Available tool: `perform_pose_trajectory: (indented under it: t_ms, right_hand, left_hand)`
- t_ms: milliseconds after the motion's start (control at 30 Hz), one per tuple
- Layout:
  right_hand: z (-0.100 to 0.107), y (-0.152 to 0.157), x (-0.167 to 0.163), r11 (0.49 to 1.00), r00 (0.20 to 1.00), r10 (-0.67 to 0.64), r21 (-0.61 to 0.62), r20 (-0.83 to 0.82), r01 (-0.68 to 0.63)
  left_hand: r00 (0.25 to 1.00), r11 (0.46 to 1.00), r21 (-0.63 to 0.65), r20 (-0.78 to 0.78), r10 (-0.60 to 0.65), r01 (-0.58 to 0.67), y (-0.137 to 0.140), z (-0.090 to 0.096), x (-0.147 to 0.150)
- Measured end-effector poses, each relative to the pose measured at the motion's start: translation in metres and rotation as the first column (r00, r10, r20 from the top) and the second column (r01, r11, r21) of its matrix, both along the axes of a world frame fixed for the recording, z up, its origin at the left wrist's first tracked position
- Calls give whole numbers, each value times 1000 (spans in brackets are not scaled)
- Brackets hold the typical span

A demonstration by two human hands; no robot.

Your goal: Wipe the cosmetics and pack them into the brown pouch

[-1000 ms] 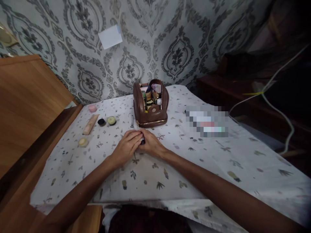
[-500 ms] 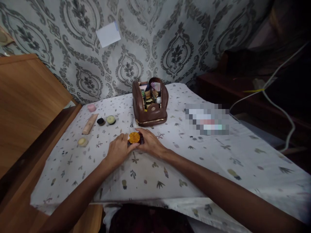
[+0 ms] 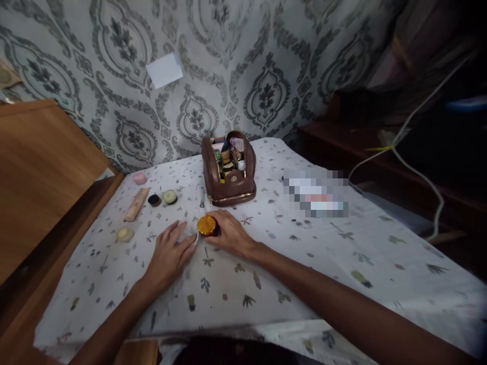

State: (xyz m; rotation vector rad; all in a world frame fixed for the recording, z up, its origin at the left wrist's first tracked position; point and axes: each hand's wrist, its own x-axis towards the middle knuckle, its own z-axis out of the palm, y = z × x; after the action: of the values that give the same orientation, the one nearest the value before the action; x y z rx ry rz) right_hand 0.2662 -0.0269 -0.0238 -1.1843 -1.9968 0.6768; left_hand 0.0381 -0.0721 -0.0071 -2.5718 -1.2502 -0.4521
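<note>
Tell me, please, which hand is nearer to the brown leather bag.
Right: the right hand is just in front of the bag; the left hand is farther off, front-left.

Bare-armed worker with uncovered hands and dark clothing at the lap.
The left forearm (image 3: 122,309), coming in from between 7 and 8 o'clock, is slim and bare up to the picture's edge, narrowing smoothly to an uncovered wrist; the left grip (image 3: 169,251) is a bare hand with slender fingers. The right forearm (image 3: 304,279), from 4 o'clock, is equally slim and bare, leading to the right grip (image 3: 230,232), also ungloved. At 6 o'clock shows a near-black garment (image 3: 228,353), its cut and fabric too dim to tell.
</note>
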Motion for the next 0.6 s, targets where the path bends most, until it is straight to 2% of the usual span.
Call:
perform_pose_trajectory:
  t_ms: [133, 233, 300, 433, 500, 600]
  right_hand:
    - [4, -3, 0, 1000, 1000, 3, -6, -3, -3]
    - [6, -4, 1, 1000, 1000, -15, -7, -12, 15]
    - [8, -5, 1, 1000, 999, -25, -6, -22, 25]
    - [13, -7, 3, 999, 995, -36, -1, -92, 36]
    - [14, -7, 4, 999, 988, -29, 21, -152, 32]
    - [15, -5, 6, 998, 976, -33, 50, -217, 45]
  left_hand:
    - [993, 999, -5, 113, -42, 43, 4, -10, -12]
    - [982, 998, -47, 183, -37, 47, 18, 4, -5]
    - [974, 997, -73, 224, -23, 40, 34, 28, 7]
    - [964, 997, 34, 256, -79, 73, 78, 98, 45]
    - [974, 994, 68, 208, -94, 82, 103, 130, 70]
    - [1000, 998, 59, 12, -5, 4, 136, 163, 109]
